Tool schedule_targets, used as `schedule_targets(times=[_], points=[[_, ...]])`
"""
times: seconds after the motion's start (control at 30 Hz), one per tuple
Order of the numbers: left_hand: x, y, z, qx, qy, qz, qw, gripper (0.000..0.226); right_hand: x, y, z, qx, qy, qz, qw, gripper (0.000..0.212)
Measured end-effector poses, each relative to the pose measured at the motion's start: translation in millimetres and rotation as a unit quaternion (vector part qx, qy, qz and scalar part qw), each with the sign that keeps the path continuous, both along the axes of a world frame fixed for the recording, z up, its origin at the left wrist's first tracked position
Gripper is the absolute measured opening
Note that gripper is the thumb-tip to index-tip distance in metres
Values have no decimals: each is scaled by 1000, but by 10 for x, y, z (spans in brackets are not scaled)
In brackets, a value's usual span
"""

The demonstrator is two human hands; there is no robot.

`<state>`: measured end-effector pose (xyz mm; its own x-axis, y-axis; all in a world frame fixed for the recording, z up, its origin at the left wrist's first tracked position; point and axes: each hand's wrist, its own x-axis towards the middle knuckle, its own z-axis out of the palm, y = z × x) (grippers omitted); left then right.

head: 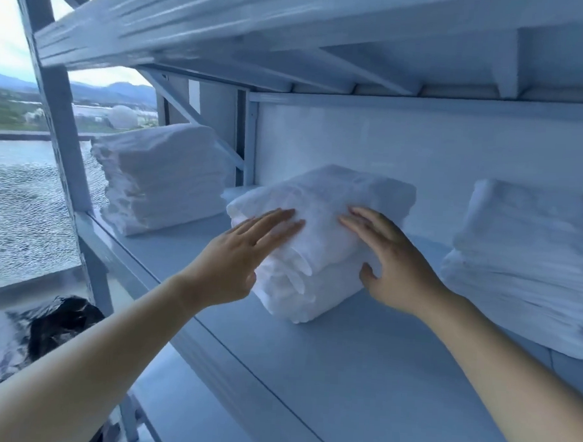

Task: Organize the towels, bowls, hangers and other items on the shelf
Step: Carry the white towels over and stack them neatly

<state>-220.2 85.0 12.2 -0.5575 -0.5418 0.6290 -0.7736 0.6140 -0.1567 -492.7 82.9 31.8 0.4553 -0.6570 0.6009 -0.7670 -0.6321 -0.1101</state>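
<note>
A small pile of folded white towels [320, 229] lies in the middle of the pale shelf board [359, 376]. My left hand [237, 262] rests flat against the pile's left front, fingers straight. My right hand [392, 260] lies on the pile's right side with straight fingers on top and the thumb against the front. A taller stack of white towels [164, 177] stands at the shelf's left end. Another white stack [531, 263] stands at the right, cut off by the frame edge.
The shelf above [293, 35] hangs low over the towels. A metal upright [57, 114] with diagonal braces frames the left end. Beyond it is a window with an outdoor view. A black plastic bag [51, 326] lies below left. A lower shelf board [179, 411] shows underneath.
</note>
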Motion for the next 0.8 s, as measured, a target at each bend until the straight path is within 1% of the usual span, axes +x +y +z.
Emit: schedule_targets(times=[0.07, 0.13, 0.23, 0.33, 0.4, 0.5, 0.67, 0.8], points=[[41, 0, -50, -3, -25, 12, 1000, 112, -26, -29, -62, 4, 34, 8, 999, 100], [39, 6, -71, 5, -34, 21, 999, 118, -35, -62, -117, -5, 50, 8, 999, 113], [-20, 9, -113, 2, -27, 23, 999, 122, -35, -108, -187, -18, 44, 9, 999, 122], [-104, -3, -164, -12, -4, 25, 1000, 117, -34, -148, -246, -28, 25, 25, 999, 123], [-152, -24, -200, -17, 8, 34, 999, 118, -25, -167, -275, -33, 14, 31, 999, 123], [-184, -56, -225, -21, 7, 51, 998, 126, -10, -190, -300, -46, 9, 34, 998, 123], [-171, -104, -224, -32, 16, 45, 998, 123, 30, -272, -329, -66, 2, 32, 997, 123], [-109, -200, -234, -41, 12, 53, 998, 125, 113, -381, -341, -66, -3, 36, 997, 118]])
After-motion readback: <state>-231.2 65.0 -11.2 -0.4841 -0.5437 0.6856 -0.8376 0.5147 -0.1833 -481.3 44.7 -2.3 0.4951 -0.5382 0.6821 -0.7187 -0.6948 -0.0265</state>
